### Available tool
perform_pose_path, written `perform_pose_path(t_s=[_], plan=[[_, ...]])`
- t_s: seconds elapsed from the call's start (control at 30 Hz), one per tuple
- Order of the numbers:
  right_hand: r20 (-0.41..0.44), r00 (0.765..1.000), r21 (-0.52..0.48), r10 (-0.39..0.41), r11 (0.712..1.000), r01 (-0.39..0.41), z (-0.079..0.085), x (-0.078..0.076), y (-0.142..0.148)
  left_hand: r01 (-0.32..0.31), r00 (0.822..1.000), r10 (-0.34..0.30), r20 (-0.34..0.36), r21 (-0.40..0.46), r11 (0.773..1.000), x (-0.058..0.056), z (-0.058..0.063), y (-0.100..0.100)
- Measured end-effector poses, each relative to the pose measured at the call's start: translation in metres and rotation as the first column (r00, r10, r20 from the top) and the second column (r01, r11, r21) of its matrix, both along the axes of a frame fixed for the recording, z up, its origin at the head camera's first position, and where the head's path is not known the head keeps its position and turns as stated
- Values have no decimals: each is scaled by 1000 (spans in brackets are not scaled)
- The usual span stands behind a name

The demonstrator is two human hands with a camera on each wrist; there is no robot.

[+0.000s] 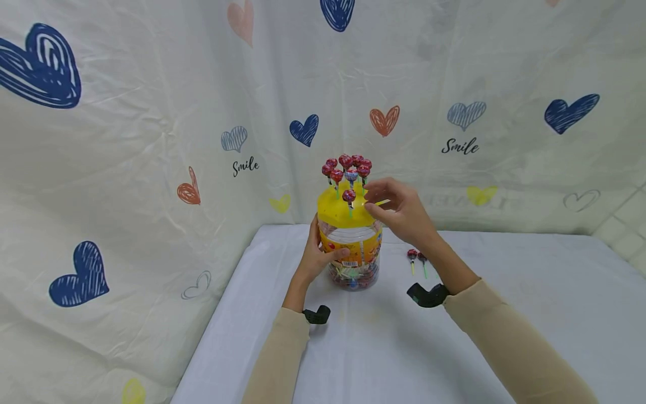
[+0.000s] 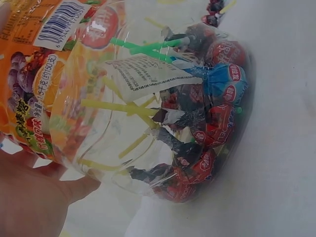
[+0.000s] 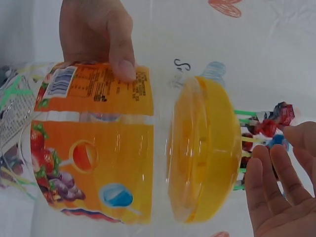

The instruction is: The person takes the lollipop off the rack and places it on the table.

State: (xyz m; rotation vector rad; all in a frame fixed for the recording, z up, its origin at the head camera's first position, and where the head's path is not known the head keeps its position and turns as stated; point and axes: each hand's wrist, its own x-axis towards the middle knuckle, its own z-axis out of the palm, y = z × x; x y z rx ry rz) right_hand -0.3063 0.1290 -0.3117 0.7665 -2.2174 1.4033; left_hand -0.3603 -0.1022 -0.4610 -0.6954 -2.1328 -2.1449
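Note:
A clear plastic jar (image 1: pixel 354 275) with an orange label and a yellow lid (image 1: pixel 330 212) stands upright on the table. Several wrapped lollipops (image 1: pixel 345 161), mostly red, stand on sticks in the top of the lid. My left hand (image 1: pixel 314 259) grips the jar's side, its thumb across the label (image 3: pixel 98 163). At the right of the lid is my right hand (image 1: pixel 398 207), fingers bent and thumb apart from them; a yellow strip shows between them. In the right wrist view, these fingers partly cover the lollipops (image 3: pixel 269 127).
More lollipops (image 2: pixel 217 126) lie inside the jar's bottom with a paper slip (image 2: pixel 148 76). Two loose lollipops (image 1: pixel 412 255) lie on the white cloth-covered table (image 1: pixel 504 303), right of the jar. A curtain (image 1: pixel 151 112) printed with hearts hangs behind and at the left.

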Motion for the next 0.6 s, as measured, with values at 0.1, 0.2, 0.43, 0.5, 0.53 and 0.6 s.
perform_pose_path(t_s=[0.1, 0.2, 0.43, 0.5, 0.53, 0.6], plan=[[1, 1000, -2, 11, 1000, -11, 0, -3, -10, 1, 1000, -1, 2, -4, 1000, 0, 0, -1], [8, 1000, -3, 16, 1000, -16, -3, -6, -16, 5, 1000, -5, 4, -7, 1000, -1, 0, -1], [24, 1000, -33, 21, 999, -20, -4, -9, -25, 7, 1000, -7, 16, -17, 1000, -1, -1, -2], [22, 1000, -28, 19, 999, -18, -4, -9, -26, 5, 1000, -5, 19, -19, 1000, -1, -1, -2], [20, 1000, -26, 17, 1000, -17, -4, -9, -26, 5, 1000, -4, 20, -19, 1000, -1, -1, -3], [14, 1000, -23, 17, 1000, -16, -4, -9, -27, 4, 1000, -3, 20, -23, 1000, 0, -1, -3]])
